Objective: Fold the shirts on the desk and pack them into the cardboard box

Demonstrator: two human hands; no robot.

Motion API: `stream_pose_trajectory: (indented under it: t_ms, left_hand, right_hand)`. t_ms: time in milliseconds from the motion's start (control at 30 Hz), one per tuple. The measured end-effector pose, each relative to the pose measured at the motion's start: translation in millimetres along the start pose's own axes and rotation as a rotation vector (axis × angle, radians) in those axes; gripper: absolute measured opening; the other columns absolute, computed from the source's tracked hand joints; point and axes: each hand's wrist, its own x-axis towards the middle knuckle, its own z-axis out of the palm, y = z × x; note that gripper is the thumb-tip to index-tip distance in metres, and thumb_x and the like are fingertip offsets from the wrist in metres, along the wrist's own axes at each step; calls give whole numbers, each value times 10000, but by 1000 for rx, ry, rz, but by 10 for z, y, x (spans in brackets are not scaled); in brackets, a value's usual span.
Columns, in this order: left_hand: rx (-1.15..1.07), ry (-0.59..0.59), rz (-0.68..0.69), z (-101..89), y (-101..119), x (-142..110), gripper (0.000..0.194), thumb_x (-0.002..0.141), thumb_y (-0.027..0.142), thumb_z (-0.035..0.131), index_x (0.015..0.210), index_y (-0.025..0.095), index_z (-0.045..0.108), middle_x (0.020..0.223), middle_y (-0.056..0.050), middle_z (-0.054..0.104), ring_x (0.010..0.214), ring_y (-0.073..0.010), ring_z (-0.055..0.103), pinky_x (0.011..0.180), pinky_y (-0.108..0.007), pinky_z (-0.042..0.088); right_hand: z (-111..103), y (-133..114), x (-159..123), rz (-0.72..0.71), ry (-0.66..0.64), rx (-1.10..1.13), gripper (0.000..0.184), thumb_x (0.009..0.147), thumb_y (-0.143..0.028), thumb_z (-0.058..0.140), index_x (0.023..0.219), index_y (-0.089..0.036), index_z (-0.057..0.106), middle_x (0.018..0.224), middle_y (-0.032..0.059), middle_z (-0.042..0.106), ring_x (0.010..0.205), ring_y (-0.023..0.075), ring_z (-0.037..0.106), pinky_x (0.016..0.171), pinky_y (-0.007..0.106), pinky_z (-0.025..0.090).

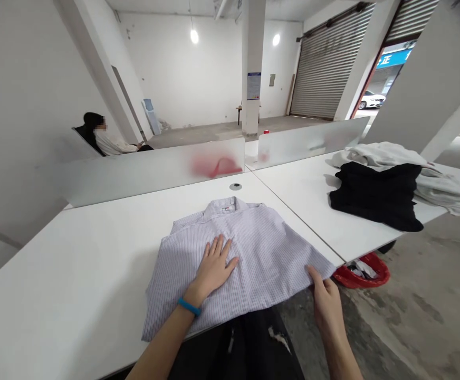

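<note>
A light striped shirt (pixel 261 253) lies spread on the white table, its collar at the far side and its lower part at the table's near edge. Flat on the middle of the shirt rests my left hand (pixel 214 266), fingers stretched out, with a blue band around the wrist. My right hand (pixel 325 295) pinches the shirt's right corner between thumb and fingers, just beyond the near edge of the table. The part of the cloth inside that grip is hidden.
On the white table (pixel 95 237), a black garment (pixel 376 195) and pale garments (pixel 388 153) lie at the right. Frosted dividers (pixel 154 171) run along the back. A red-lined bin (pixel 366 277) stands below the right edge. A person (pixel 111 140) sits beyond the left divider.
</note>
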Motion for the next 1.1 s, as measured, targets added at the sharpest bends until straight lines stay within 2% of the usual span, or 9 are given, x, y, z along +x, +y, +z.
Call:
stream_pose_trajectory:
  t_ms: [100,233,333,467,600,733,867,1000,1100]
  left_hand:
    - [-516,104,-68,-77,-21,4,670,786,571,561,1324,174,507,1505,-124,293,1423,-275,155,1162,-462,20]
    - [-1088,259,-192,-358,-94,-165,566,853,585,417,1269,221,543,1432,-99,444,1332,-253,386,1123,-436,255]
    - [-1432,447,-295,-629,-241,-533,549,833,599,439,1208,222,573,1383,-92,504,1279,-253,456,1081,-415,339]
    - [-1614,683,-600,-847,-452,-1132,508,815,564,476,1156,204,584,1158,-86,655,1146,-267,572,970,-421,461]
    - [-1306,632,-791,-821,-623,-1473,596,842,593,352,1286,215,478,1138,-98,659,1077,-282,612,880,-454,513]
    - [-603,530,-714,-827,-825,-1549,648,769,560,488,1303,196,441,1338,-121,526,1210,-288,513,974,-431,449]
    - [10,366,-586,-1133,-965,-1318,750,783,606,418,1337,99,413,1400,-194,447,1279,-352,423,1028,-509,352]
    - [20,152,-540,-1447,-1089,-646,753,809,623,367,1333,83,407,1415,-208,429,1290,-340,416,1040,-470,324]
    - [-16,153,-568,-1398,-1212,-107,736,764,631,447,1205,43,491,1389,-285,416,1298,-408,375,1026,-508,306]
  right_hand:
    - [340,-287,-42,-79,-60,-27,380,690,-512,659,752,-137,639,702,24,641,748,199,570,642,269,452]
    - [997,-730,-325,-371,-371,-104,385,826,-474,534,917,-117,646,868,78,679,816,217,594,709,303,467]
    - [1492,-827,-772,-707,-665,-217,320,903,-342,449,1043,-108,618,1049,132,657,952,228,598,829,343,467]
    - [1924,-388,-1418,-1231,-1087,-554,247,906,-264,487,1001,-96,641,1267,185,546,1233,282,449,1025,439,357]
    - [1978,144,-1797,-1414,-1306,-797,303,919,-348,503,1026,-94,629,1323,183,497,1284,318,388,1043,494,334]
    - [1696,103,-1800,-1365,-1319,-635,328,927,-443,467,993,-153,604,1322,123,508,1292,286,382,1054,454,343]
    - [1212,-103,-1512,-1000,-1074,-432,211,962,-273,384,926,-196,576,1020,71,617,965,175,574,852,304,476]
    - [846,-34,-1219,-582,-767,-570,283,959,-370,360,1043,-189,560,897,64,588,739,168,585,680,280,483]
    - [797,47,-1187,-372,-802,-679,476,939,-465,362,1311,-174,426,886,56,620,712,186,609,665,287,471]
